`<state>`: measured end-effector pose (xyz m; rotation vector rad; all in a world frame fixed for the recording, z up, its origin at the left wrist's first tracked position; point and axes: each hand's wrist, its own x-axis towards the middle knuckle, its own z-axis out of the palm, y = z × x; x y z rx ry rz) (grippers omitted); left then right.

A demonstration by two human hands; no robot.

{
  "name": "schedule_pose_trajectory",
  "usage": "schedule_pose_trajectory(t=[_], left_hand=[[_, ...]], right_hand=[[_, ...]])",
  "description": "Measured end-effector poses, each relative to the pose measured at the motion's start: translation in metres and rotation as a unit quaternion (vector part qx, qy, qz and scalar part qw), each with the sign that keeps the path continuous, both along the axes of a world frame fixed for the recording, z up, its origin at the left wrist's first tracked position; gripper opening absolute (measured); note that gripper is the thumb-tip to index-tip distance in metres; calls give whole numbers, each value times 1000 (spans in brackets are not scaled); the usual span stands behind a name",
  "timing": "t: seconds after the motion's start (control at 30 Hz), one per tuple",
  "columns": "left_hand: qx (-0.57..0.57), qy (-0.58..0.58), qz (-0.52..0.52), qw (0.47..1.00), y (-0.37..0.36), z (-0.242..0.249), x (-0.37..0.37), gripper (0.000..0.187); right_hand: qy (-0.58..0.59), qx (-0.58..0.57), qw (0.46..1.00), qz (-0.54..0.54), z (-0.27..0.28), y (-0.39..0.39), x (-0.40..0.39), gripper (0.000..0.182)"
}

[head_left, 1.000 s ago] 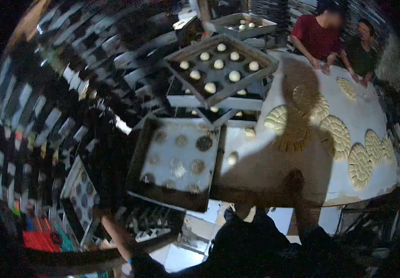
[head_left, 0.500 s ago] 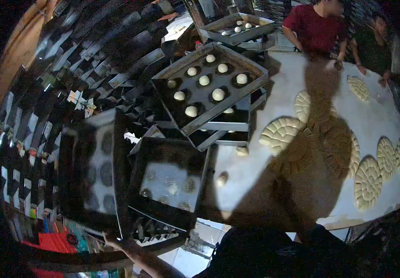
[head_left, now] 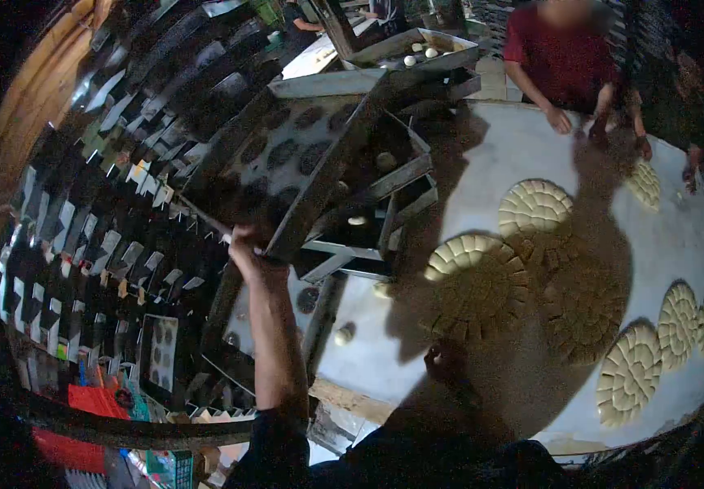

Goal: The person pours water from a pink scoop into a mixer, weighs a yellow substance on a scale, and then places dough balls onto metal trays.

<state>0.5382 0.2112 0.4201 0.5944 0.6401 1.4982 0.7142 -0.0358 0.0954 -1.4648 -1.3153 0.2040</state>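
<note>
My left hand [head_left: 248, 248] is closed on the near corner of a dark metal baking tray [head_left: 327, 84], held tilted over other trays. Round dark marks cover its inside, and no dough lies in it. Below, stacked trays [head_left: 405, 179] hold a few pale dough balls, partly hidden by the raised tray. My right hand [head_left: 446, 363] is over the table in deep shadow, beside a large round of cut dough pieces [head_left: 478, 285]; its fingers are too dark to make out. A single dough ball [head_left: 344, 335] sits on the white table [head_left: 368, 314] between my arms.
More cut dough rounds [head_left: 629, 375] lie on the right side of the table. Across it stands a person in a red shirt [head_left: 560, 61], hands at the table edge. Metal racks [head_left: 99, 236] line the left side. Another tray [head_left: 238, 326] sits below the raised one.
The marked tray has swung up and right from the lower left, carried by my left hand, and now covers much of the dough-ball trays. My right hand has come into view over the table.
</note>
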Motion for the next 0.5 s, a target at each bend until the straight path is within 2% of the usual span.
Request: schedule_pose_trajectory(t=[0.03,0.13,0.17,0.2,0.27,0.3,0.33,0.4,0.47,0.5], left_hand=[[-15,21,-12,1000,5,2,13,21],[-12,35,-43,998,47,-31,20,16],[-55,64,64,994,0,9,70,12],[-51,65,63,995,4,7,73,12],[-43,55,6,998,23,-13,73,12],[7,35,-8,999,40,-33,67,15],[7,31,-10,999,43,-32,70,15],[-3,73,-31,997,46,-27,77,19],[21,237,-123,963,23,-2,74,24],[10,226,-161,961,37,-9,67,26]], right_hand=[[8,-11,1000,7,3,1,1,20],[23,-36,999,24,3,3,3,18],[29,-45,998,29,3,6,1,18],[31,-54,998,32,4,7,1,17],[32,-66,997,37,8,7,-2,17],[27,-66,997,35,10,6,-2,17],[46,-59,996,44,13,7,0,17],[79,-49,994,65,24,8,2,17],[110,-44,989,91,30,4,2,18],[23,-22,997,69,20,5,2,17]])
